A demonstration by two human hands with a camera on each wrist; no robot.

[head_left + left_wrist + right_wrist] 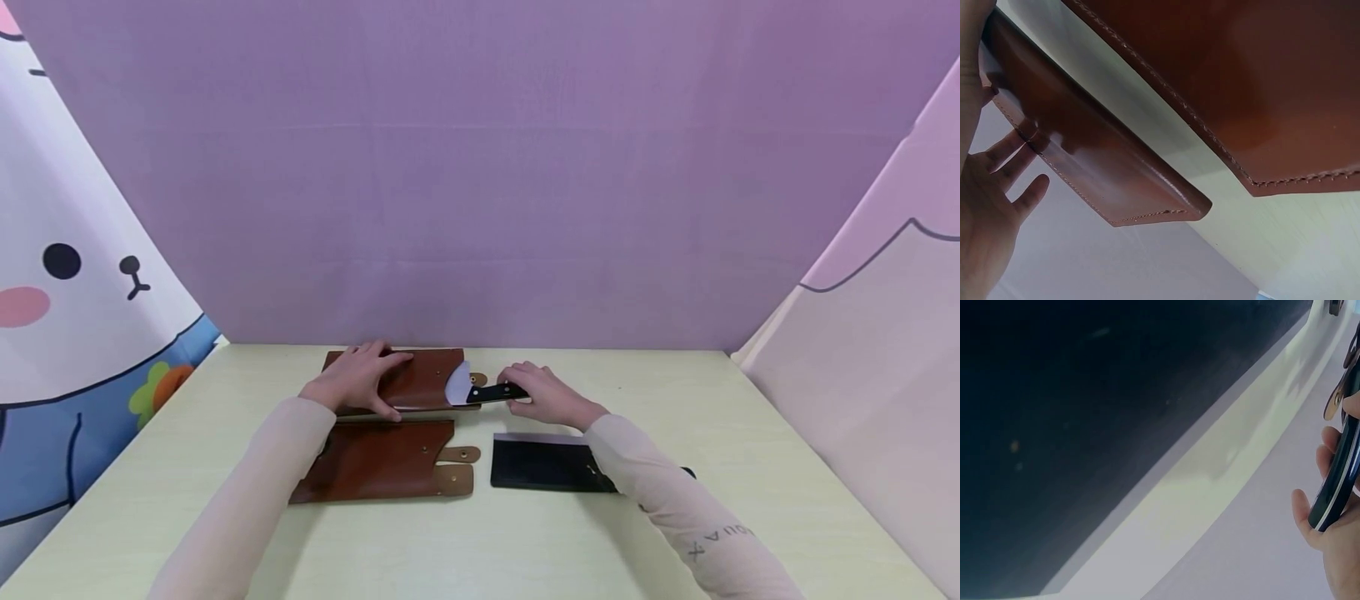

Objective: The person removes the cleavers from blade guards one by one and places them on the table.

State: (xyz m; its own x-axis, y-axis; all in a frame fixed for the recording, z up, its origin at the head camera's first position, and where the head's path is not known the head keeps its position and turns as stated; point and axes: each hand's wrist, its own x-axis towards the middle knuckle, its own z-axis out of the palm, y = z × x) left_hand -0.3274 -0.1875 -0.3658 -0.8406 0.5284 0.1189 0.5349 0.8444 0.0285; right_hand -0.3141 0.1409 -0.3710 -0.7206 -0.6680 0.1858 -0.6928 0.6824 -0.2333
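Observation:
In the head view a brown leather knife sheath lies at the back of the table. My left hand holds it across its width, thumb at the near edge. The left wrist view shows that hand's fingers along the stitched edge of the sheath. My right hand grips the black riveted handle of a knife. Only the heel of its blade shows at the sheath's mouth; the rest is inside. The right wrist view shows fingers around the handle.
A second brown sheath, with strap tabs at its right end, lies nearer on the table. To its right lies a dark-bladed cleaver, partly covered by my right sleeve. A purple backdrop stands behind the table.

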